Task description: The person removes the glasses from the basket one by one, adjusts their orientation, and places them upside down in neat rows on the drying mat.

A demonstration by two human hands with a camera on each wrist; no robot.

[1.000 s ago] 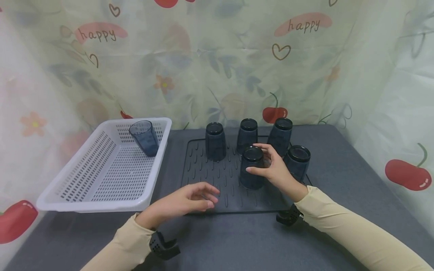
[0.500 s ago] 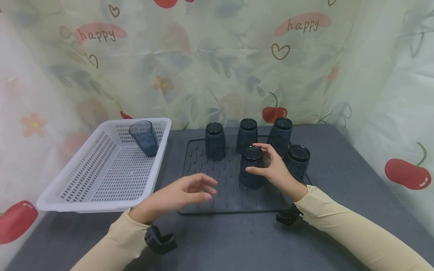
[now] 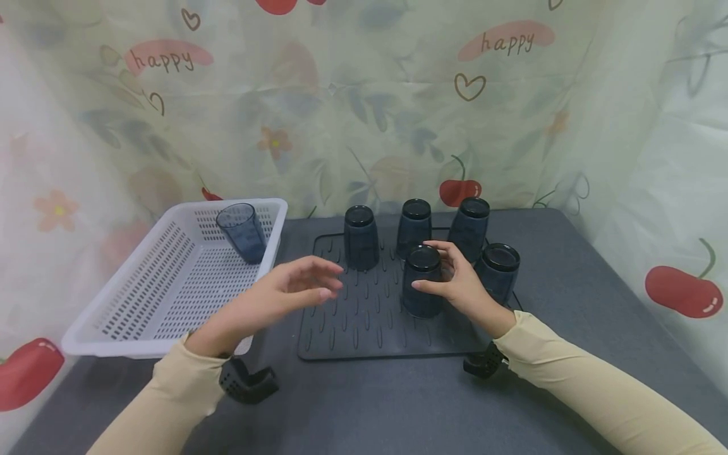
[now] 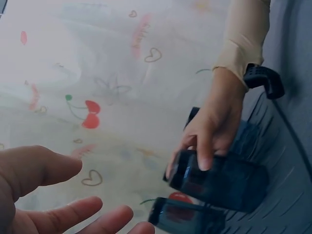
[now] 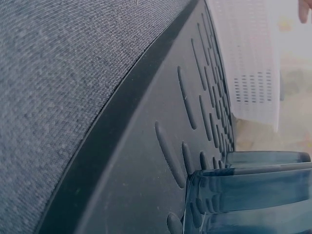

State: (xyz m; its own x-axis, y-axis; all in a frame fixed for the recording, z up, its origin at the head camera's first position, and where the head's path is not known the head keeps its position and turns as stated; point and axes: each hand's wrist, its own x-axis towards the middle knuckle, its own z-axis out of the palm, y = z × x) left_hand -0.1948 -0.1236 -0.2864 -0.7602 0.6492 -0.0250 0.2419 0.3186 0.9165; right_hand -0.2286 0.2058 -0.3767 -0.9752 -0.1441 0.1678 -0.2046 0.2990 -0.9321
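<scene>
My right hand (image 3: 463, 287) holds a dark blue tumbler (image 3: 418, 298) that stands upside down on the black ribbed drying mat (image 3: 341, 338). Its thumb lies on the near side and the fingers reach round the far side. In the right wrist view that tumbler (image 5: 253, 195) has its rim down at the mat. My left hand (image 3: 273, 294) hovers between the mat and the white basket (image 3: 170, 347), fingers relaxed and apart, holding nothing. Inside the basket, another blue tumbler (image 3: 246, 235) leans against the right wall, mouth up.
More upside-down tumblers stand on the mat: one at the back left (image 3: 361, 240), one at the back middle (image 3: 414, 227), one at the back right (image 3: 469, 229) and one right of my hand (image 3: 499, 275). A patterned curtain (image 3: 341, 126) hangs behind the grey table (image 3: 364, 411).
My left hand has moved left and up, away from the front of the mat to beside the basket's right edge. My right hand and its tumbler have stayed in place.
</scene>
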